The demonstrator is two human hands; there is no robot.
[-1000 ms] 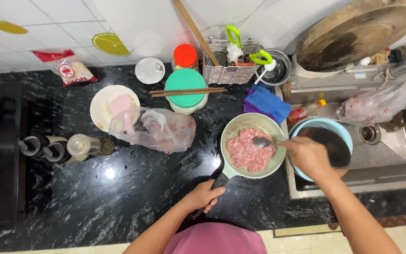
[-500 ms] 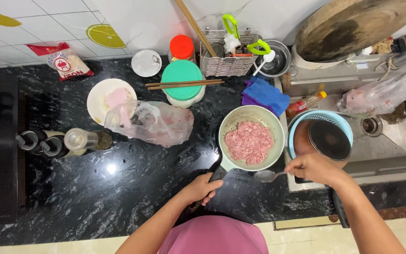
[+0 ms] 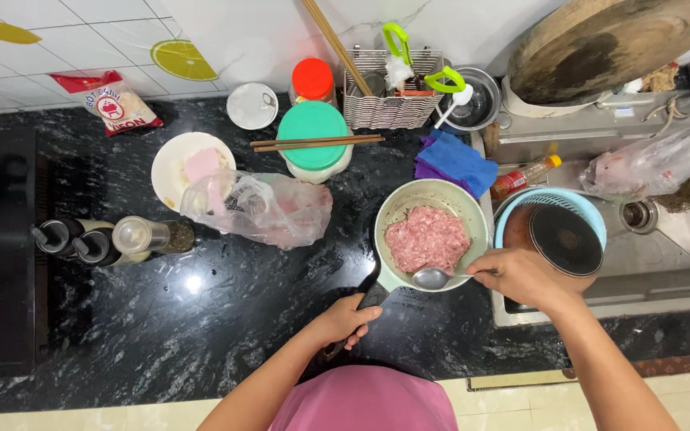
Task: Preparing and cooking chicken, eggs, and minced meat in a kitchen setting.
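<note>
Minced pink meat (image 3: pixel 427 238) is lying in a pale green round pan (image 3: pixel 473 209) just right of frame centre, on the black speckled stone counter (image 3: pixel 201 319) beside the steel sink (image 3: pixel 680 263). Right hand (image 3: pixel 525 277) is pinching the handle of a metal spoon (image 3: pixel 433 278), fingers curled closed, bowl of the spoon resting at the pan's near rim. Left hand (image 3: pixel 347 318) is wrapping loosely around the pan's dark handle (image 3: pixel 370 291), likely steadying it. Crumpled clear plastic bag (image 3: pixel 261 209) is lying to the left.
</note>
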